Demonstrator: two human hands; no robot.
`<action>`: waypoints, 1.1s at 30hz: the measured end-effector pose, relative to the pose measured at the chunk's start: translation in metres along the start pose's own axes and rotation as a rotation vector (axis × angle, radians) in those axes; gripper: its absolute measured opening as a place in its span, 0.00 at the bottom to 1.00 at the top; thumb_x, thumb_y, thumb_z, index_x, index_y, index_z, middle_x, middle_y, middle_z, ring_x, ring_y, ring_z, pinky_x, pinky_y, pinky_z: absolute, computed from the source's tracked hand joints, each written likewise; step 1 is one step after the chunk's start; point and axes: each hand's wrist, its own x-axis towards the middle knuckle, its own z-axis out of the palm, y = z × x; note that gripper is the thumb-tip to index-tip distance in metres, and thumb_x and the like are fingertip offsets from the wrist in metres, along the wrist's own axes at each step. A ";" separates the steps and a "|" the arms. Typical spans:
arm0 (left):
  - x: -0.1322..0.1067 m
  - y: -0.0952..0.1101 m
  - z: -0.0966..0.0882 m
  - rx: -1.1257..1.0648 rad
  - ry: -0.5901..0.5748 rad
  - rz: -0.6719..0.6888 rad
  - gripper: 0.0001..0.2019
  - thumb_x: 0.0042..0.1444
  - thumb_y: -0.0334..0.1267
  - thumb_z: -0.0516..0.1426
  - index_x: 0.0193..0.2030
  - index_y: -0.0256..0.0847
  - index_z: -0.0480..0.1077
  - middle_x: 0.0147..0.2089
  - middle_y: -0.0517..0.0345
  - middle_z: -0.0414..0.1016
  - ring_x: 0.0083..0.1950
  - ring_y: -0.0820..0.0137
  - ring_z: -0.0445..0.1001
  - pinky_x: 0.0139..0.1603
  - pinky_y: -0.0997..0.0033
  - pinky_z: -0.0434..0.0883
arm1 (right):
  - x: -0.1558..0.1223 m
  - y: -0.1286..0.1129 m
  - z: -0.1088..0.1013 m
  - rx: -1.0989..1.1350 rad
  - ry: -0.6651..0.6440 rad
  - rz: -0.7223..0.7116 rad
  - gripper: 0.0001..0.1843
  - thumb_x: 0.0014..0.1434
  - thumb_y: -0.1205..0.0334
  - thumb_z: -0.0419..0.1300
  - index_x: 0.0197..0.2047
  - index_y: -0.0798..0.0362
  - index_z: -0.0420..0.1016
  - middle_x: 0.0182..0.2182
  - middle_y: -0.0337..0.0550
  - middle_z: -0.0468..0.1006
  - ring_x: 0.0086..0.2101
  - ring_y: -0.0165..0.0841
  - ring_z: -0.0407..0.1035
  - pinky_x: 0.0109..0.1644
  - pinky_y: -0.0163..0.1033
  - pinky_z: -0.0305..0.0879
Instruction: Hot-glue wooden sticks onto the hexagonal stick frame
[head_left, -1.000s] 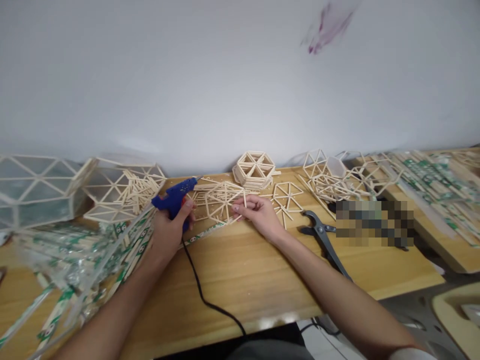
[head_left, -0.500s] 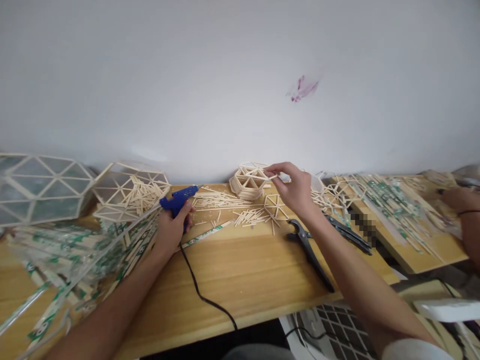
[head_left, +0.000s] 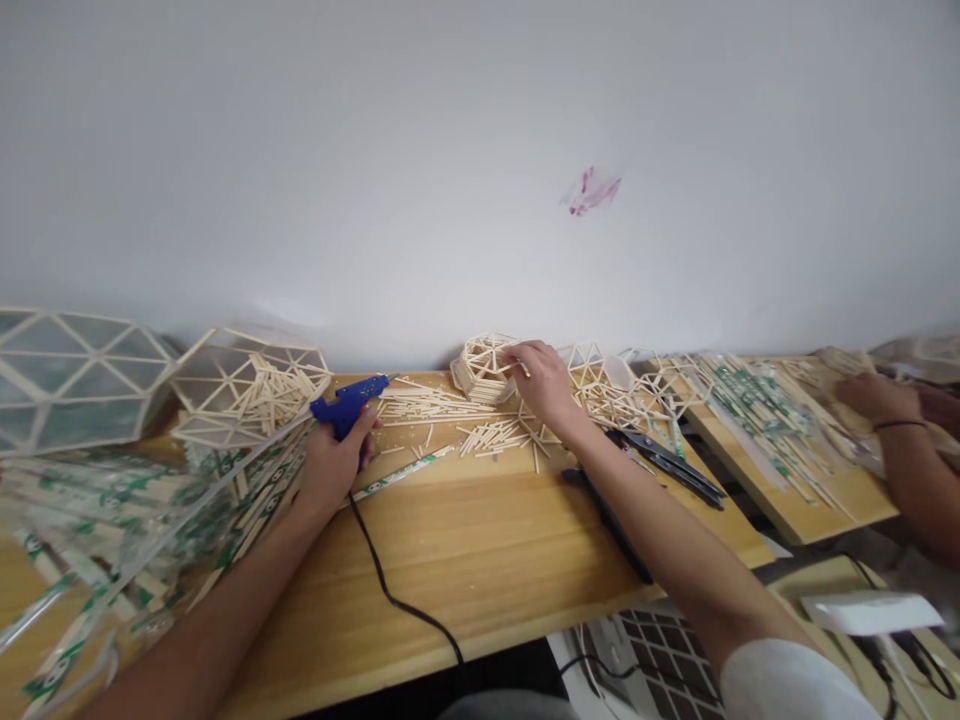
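Note:
My left hand (head_left: 336,462) is wrapped round the handle of a blue hot glue gun (head_left: 349,404), its nozzle pointing right and its black cord (head_left: 405,604) trailing over the table. My right hand (head_left: 546,388) reaches to a stack of hexagonal stick frames (head_left: 480,376) against the wall. Its fingers are closed at the right edge of the top frame, with the contact partly hidden. Loose thin wooden sticks (head_left: 427,404) lie between the two hands. Short cut sticks (head_left: 491,438) are piled in front of the stack.
Black-handled cutters (head_left: 619,540) lie under my right forearm, with another dark plier-like tool (head_left: 671,468) beside them. Wrapped chopsticks (head_left: 112,510) heap at left near a stick lattice bowl (head_left: 247,385). More stick lattices (head_left: 637,385) stand at right. Another person's hand (head_left: 877,398) is far right.
My right hand has moved left and lower onto the frame stack, its back now turned more to view. My left hand keeps the glue gun. The camera view has shifted slightly.

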 end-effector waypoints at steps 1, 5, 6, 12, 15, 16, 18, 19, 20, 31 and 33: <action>0.000 -0.001 0.000 -0.001 -0.001 -0.002 0.18 0.56 0.53 0.65 0.31 0.39 0.74 0.19 0.64 0.69 0.17 0.75 0.64 0.16 0.76 0.61 | 0.000 0.000 0.000 -0.006 -0.010 0.004 0.11 0.72 0.70 0.56 0.45 0.52 0.80 0.41 0.51 0.84 0.45 0.43 0.75 0.52 0.46 0.70; 0.001 -0.003 -0.001 -0.006 -0.001 -0.004 0.17 0.56 0.53 0.65 0.32 0.39 0.74 0.19 0.64 0.69 0.17 0.75 0.64 0.16 0.75 0.61 | 0.001 -0.002 -0.001 -0.034 -0.075 0.011 0.09 0.72 0.68 0.57 0.45 0.53 0.80 0.41 0.52 0.84 0.44 0.45 0.75 0.51 0.47 0.68; 0.001 -0.003 -0.001 -0.006 -0.001 -0.003 0.17 0.56 0.53 0.65 0.32 0.39 0.74 0.19 0.64 0.69 0.17 0.75 0.64 0.16 0.75 0.61 | 0.002 -0.003 -0.002 -0.039 -0.098 0.008 0.09 0.71 0.68 0.57 0.45 0.53 0.80 0.41 0.52 0.84 0.44 0.45 0.74 0.51 0.47 0.67; 0.002 -0.005 0.000 0.002 -0.001 0.001 0.17 0.57 0.52 0.64 0.31 0.39 0.74 0.19 0.64 0.68 0.17 0.75 0.64 0.16 0.75 0.61 | 0.010 -0.010 -0.016 -0.047 -0.257 -0.039 0.10 0.63 0.74 0.59 0.42 0.53 0.81 0.39 0.49 0.85 0.44 0.45 0.75 0.53 0.47 0.63; 0.002 -0.006 0.000 0.007 0.001 0.002 0.16 0.57 0.52 0.64 0.32 0.39 0.74 0.19 0.64 0.68 0.17 0.75 0.64 0.17 0.75 0.61 | 0.016 -0.014 -0.027 -0.048 -0.306 -0.056 0.11 0.59 0.72 0.60 0.42 0.53 0.81 0.41 0.49 0.85 0.46 0.45 0.75 0.57 0.48 0.61; 0.002 -0.006 -0.001 0.010 0.002 0.002 0.16 0.57 0.52 0.64 0.31 0.39 0.74 0.19 0.64 0.68 0.17 0.75 0.64 0.17 0.75 0.61 | 0.019 -0.015 -0.031 -0.048 -0.321 -0.058 0.11 0.58 0.71 0.60 0.42 0.53 0.81 0.42 0.49 0.85 0.47 0.46 0.74 0.57 0.49 0.61; 0.002 -0.006 -0.001 0.017 0.004 0.002 0.17 0.57 0.52 0.64 0.31 0.39 0.74 0.19 0.64 0.68 0.17 0.75 0.64 0.17 0.75 0.61 | 0.022 -0.017 -0.037 -0.042 -0.347 -0.052 0.12 0.58 0.67 0.60 0.43 0.53 0.82 0.43 0.50 0.85 0.48 0.47 0.74 0.58 0.51 0.61; 0.002 -0.006 -0.001 0.020 0.004 0.002 0.17 0.57 0.52 0.64 0.31 0.38 0.74 0.19 0.64 0.68 0.17 0.75 0.64 0.17 0.75 0.61 | 0.024 -0.018 -0.039 -0.035 -0.354 -0.044 0.13 0.58 0.66 0.60 0.44 0.53 0.82 0.44 0.50 0.85 0.48 0.48 0.74 0.58 0.52 0.62; 0.002 -0.006 -0.001 0.021 0.004 0.001 0.17 0.57 0.52 0.64 0.31 0.38 0.74 0.18 0.64 0.68 0.17 0.75 0.64 0.17 0.75 0.61 | 0.025 -0.019 -0.040 -0.028 -0.354 -0.035 0.14 0.58 0.64 0.59 0.46 0.53 0.82 0.45 0.50 0.85 0.48 0.48 0.73 0.57 0.53 0.62; -0.001 0.001 0.000 0.019 -0.003 -0.004 0.19 0.55 0.54 0.64 0.31 0.38 0.74 0.18 0.64 0.68 0.16 0.76 0.64 0.17 0.76 0.60 | 0.014 -0.046 -0.036 -0.110 -0.290 -0.054 0.15 0.65 0.57 0.59 0.49 0.53 0.81 0.45 0.55 0.82 0.46 0.51 0.69 0.54 0.57 0.65; -0.001 0.002 0.000 0.022 -0.007 -0.008 0.18 0.55 0.54 0.64 0.31 0.38 0.74 0.18 0.64 0.68 0.16 0.76 0.64 0.17 0.76 0.60 | 0.011 -0.049 -0.036 -0.119 -0.292 -0.057 0.15 0.68 0.54 0.59 0.50 0.53 0.81 0.45 0.55 0.81 0.46 0.51 0.69 0.54 0.57 0.65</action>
